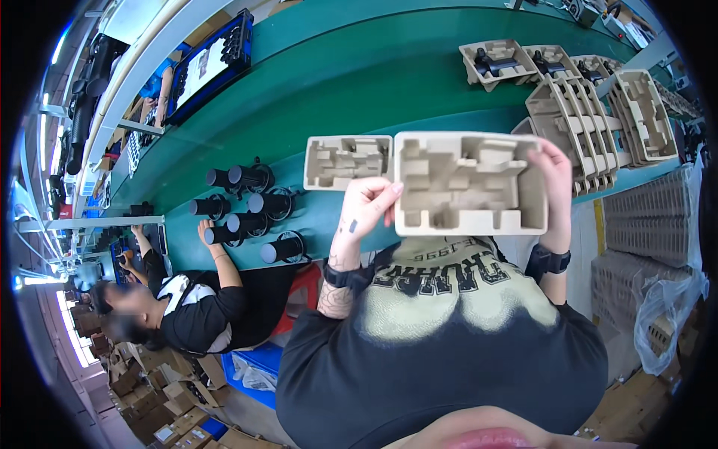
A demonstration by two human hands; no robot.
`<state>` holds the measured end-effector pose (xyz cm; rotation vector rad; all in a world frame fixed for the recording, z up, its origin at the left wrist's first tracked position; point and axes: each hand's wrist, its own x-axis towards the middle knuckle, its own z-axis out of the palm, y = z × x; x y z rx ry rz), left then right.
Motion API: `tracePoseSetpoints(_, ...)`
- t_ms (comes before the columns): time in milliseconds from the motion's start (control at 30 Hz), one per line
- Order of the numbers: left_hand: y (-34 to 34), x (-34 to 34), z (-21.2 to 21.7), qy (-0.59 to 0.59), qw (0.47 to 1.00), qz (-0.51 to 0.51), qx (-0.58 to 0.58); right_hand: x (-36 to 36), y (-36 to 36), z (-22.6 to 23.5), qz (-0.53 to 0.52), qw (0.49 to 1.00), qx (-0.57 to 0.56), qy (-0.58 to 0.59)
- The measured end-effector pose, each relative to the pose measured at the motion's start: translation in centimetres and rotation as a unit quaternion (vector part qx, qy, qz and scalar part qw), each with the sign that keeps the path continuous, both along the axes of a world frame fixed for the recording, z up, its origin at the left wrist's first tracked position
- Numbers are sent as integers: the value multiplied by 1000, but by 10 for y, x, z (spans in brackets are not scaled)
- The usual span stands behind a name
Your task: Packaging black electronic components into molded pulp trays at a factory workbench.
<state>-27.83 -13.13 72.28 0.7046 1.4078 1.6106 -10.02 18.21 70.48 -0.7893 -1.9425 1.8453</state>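
Note:
A beige moulded-pulp tray with shaped hollows is held up in front of my chest, tilted so that its inside shows. My left hand grips its left edge, thumb on the rim and fingers curled behind. At the right edge, my right hand closes around the wall, fingers over the upper corner. No loose part shows in the tray's hollows. Close beside it on the left, a second pulp tray lies on the green table, near my left hand.
Several black cylindrical devices stand on the table to the left. A co-worker sits there, one hand at a device. Stacked pulp trays stand at right; behind them, trays hold black parts. Plastic-wrapped stacks are at far right.

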Motion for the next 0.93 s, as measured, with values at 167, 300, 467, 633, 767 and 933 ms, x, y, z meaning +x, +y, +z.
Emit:
tracePoseSetpoints(167,30,8,-17,130,980,144,-32,-7,34,55,-175,971,-38,155)
tracePoseSetpoints(300,48,-17,-95,391,848,252,-254,-72,87,2,-162,958,1,236)
tracePoseSetpoints(467,45,-10,-87,374,841,266,-286,-125,112,-75,-103,973,-52,198)
tracePoseSetpoints(633,42,18,-38,361,869,150,-302,-109,141,-210,-65,988,141,-22)
tracePoseSetpoints(767,36,24,-44,380,816,57,-432,-106,102,-204,-144,913,380,-49)
tracePoseSetpoints(933,15,30,-47,350,827,34,-438,-55,15,-93,-86,946,252,-185)
